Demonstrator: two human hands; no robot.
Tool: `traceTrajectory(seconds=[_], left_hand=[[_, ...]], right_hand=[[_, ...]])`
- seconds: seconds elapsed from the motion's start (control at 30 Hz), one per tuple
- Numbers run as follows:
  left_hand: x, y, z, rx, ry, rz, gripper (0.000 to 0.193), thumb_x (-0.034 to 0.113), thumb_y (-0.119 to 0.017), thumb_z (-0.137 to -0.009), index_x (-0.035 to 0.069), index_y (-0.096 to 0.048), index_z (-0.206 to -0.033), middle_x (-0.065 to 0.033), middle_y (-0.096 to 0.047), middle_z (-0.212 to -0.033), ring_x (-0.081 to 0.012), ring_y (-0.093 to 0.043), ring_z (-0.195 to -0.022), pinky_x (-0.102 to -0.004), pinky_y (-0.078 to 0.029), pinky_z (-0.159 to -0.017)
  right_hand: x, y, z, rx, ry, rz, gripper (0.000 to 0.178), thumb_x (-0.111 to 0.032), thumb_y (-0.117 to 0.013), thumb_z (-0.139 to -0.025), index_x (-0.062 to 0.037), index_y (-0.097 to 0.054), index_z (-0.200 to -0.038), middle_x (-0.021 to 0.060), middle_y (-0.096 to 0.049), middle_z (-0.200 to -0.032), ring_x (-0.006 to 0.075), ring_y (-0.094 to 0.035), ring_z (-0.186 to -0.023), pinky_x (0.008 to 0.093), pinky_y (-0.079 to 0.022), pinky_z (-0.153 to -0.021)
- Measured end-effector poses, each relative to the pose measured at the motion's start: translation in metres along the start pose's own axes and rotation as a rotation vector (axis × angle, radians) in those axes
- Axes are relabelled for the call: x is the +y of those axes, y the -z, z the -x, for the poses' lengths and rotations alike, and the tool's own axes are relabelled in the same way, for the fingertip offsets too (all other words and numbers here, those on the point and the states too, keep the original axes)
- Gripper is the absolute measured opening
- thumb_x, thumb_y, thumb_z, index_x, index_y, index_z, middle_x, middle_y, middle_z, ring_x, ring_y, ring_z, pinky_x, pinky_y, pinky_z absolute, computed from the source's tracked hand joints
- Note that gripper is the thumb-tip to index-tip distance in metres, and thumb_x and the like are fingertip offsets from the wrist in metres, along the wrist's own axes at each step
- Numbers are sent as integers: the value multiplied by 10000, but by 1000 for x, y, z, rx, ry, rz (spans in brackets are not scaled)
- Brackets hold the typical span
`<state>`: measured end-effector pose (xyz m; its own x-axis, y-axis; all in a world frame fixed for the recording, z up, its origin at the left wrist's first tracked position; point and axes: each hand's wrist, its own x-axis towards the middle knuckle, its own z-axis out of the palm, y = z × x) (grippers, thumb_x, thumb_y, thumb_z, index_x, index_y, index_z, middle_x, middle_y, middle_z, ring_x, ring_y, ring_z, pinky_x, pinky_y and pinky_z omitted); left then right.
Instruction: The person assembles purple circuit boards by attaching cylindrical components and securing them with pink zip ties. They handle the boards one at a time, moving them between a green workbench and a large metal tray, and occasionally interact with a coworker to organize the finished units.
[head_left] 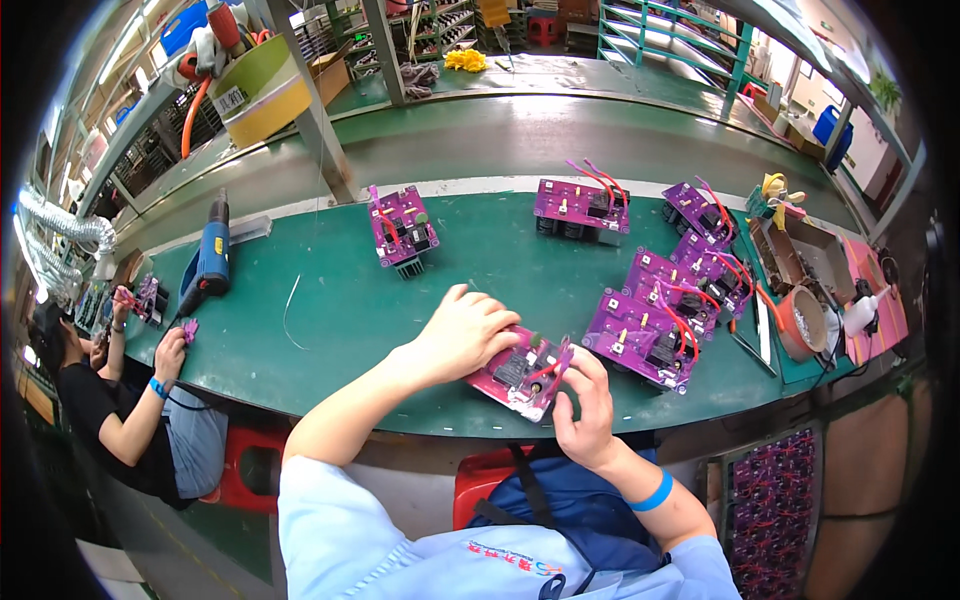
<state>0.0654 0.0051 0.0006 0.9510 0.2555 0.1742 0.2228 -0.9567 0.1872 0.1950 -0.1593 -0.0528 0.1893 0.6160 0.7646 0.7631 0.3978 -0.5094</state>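
Note:
Between my hands, near the front edge of the green bench, is a purple circuit board with black parts and a red wire. My left hand grips its far left side, fingers bent over the edge. At the right end, my right hand holds the board with thumb and fingers, close to the wires. Just right of it, several similar purple boards with red wires are grouped together. Another board lies beyond my hands, and one more board with a finned metal piece sits farther left.
A blue hot-air gun lies on the bench at the left. Beside it a co-worker handles another board. At the right stand an orange round container and a tray. Below right, a rack holds many boards.

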Motion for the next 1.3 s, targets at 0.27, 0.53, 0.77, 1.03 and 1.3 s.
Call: traceTrajectory(seconds=[0.27,0.53,0.77,1.03,1.3], left_hand=[[9,11,26,83,-93,139,849,492,-708,-605,8,-395,-1228,-218,-369,-1261,-345,-408,-1116,-434,-300,-942],[20,0,18,49,-36,106,959,475,-754,-521,14,-350,-1259,-161,-476,-1116,-292,-467,-1027,-410,-340,-850],[55,-4,33,234,51,-26,826,405,-765,-478,100,-467,-1186,-133,-476,-1085,-287,-466,-977,-438,-328,-826],[75,-28,59,419,57,-268,678,460,-677,-567,125,-522,-1135,-135,-476,-1159,-263,-466,-1001,-425,-310,-847],[65,-13,46,352,88,-80,879,390,-753,-499,53,-414,-1237,-138,-453,-1177,-262,-445,-1052,-421,-318,-870]], right_hand=[[-20,25,-41,-97,-306,-262,377,-29,-589,-752,41,-474,-1104,133,-525,-935,184,-530,-693,300,-418,-591],[-2,17,-64,-382,-430,-389,178,-130,-494,-869,12,-583,-809,97,-543,-578,213,-558,-517,294,-413,-483],[-2,9,-28,-159,-13,-321,142,-53,-493,-806,-14,-547,-681,89,-551,-603,218,-518,-486,294,-390,-450],[-17,23,2,-230,387,-152,143,-71,-630,-660,-57,-560,-783,6,-435,-502,162,-390,-389,291,-304,-371],[-22,29,-12,-222,269,-151,309,38,-644,-609,-1,-556,-903,73,-561,-653,204,-520,-500,307,-429,-465]])
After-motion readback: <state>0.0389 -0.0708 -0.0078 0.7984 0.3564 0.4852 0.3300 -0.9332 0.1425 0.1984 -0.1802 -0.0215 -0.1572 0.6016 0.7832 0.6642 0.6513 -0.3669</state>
